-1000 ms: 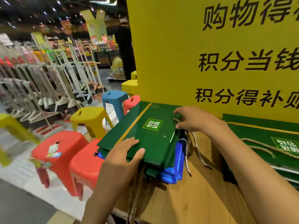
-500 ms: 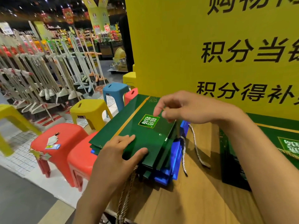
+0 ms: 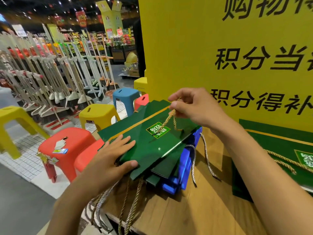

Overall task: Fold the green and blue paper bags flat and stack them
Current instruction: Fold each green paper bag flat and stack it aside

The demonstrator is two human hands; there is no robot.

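The left hand (image 3: 115,155) is pressing on the near left corner of the top green bag (image 3: 152,145), fingers lying straight and together across the flat panel, thumb lying along the bag's near edge. Beyond it and to its right, the right hand (image 3: 198,107) is hovering above the bag's far end, thumb and forefinger pinching the gold rope handle (image 3: 166,120), which is running down from the pinch to the bag's label. The green bag is lying flat on top of a stack, with blue bags (image 3: 186,167) showing beneath it below the right hand. The stack is sitting on a wooden counter (image 3: 194,209). Loose rope handles (image 3: 128,209) are dangling just right of the left wrist. A second green bag (image 3: 279,150) is lying right of the right forearm, a yellow sign (image 3: 186,48) is standing behind the right hand, and a red stool (image 3: 67,143) is standing left of the left hand.
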